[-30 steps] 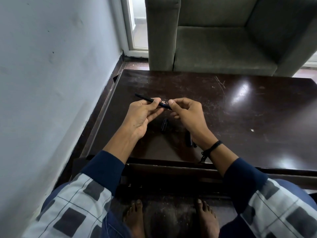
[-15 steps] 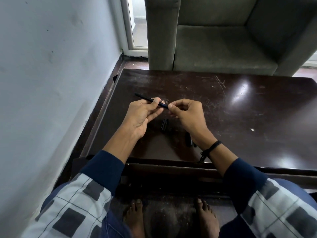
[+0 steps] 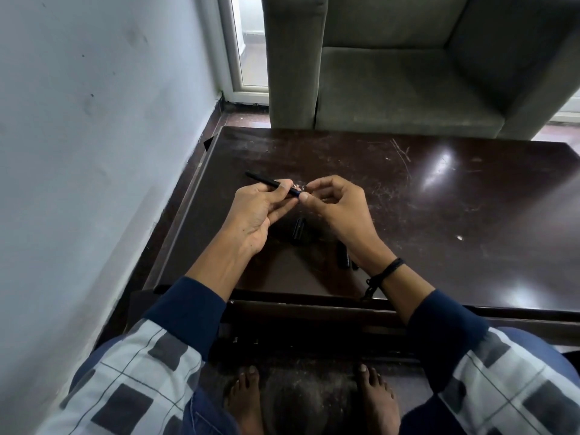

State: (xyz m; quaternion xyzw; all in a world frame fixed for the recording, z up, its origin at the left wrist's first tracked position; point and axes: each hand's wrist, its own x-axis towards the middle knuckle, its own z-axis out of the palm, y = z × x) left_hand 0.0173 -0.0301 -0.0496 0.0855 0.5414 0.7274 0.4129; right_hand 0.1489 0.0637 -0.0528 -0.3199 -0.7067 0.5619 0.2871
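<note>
Above table (image 3: 455, 215), 1 thin black pen (image 3: 262, 181) is gripped by L hand (image 3: 254, 215), tip pinched by R hand (image 3: 339, 208). 2 dark pieces are seen on tabletop: 1st piece (image 3: 298, 229) btwn hands, 2nd piece (image 3: 343, 257) by R wrist.

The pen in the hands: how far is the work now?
Done: a black part and a second part lie loose on the table. In hand: the left hand holds the thin pen, the right hand pinches its end. Left: apparently joining these pieces; not yet done.
</note>
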